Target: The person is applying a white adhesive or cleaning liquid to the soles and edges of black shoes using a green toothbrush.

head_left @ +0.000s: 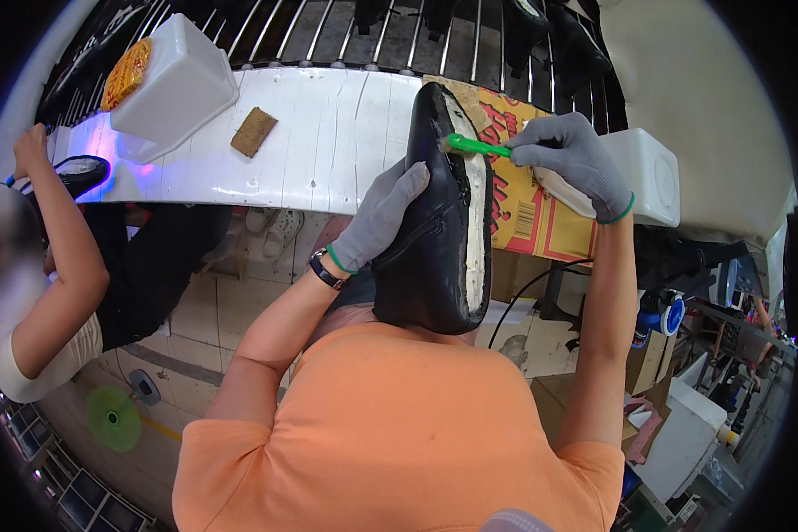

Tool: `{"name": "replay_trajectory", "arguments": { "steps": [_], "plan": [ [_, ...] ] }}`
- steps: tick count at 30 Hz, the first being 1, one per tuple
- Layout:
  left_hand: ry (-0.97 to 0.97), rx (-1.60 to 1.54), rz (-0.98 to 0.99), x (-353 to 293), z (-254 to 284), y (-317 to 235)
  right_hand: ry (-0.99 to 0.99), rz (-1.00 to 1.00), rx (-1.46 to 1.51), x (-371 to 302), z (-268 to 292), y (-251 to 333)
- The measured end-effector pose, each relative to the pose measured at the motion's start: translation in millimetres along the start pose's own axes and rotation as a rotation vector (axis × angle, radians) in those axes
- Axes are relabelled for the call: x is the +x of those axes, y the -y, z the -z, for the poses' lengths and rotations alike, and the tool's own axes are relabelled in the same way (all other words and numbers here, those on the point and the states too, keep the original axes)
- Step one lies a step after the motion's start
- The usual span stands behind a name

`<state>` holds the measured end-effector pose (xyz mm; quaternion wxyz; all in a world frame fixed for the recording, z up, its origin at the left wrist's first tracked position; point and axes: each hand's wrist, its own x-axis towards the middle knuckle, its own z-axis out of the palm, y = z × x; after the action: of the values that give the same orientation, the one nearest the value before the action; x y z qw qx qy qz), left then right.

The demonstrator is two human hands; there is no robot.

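My left hand [383, 220] grips the black boot [427, 257]; my right hand [578, 167] pinches the small green brush [477, 146]. I should stroke softly around the edge of its pale bottom [477, 230].

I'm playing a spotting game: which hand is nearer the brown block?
Left. The left hand, on the boot, is to the right of the brown block; the right hand, holding the green brush, is much farther right.

A white bench [319, 142] bears a white tub [170, 93], a brown pad [254, 132] and yellow cardboard [554, 217]
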<state>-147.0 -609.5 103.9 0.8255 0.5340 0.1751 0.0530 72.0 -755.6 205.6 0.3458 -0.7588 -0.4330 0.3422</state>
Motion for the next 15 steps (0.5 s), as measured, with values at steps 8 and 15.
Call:
{"name": "replay_trajectory", "arguments": {
  "steps": [8,15],
  "plan": [
    [-0.045,-0.076,0.016,2,-3,7,0.123,-0.088,0.023,-40,-13,-2],
    [-0.047,-0.056,0.009,0,-1,6,0.320,-0.005,0.142,-83,-30,12]
  ]
}}
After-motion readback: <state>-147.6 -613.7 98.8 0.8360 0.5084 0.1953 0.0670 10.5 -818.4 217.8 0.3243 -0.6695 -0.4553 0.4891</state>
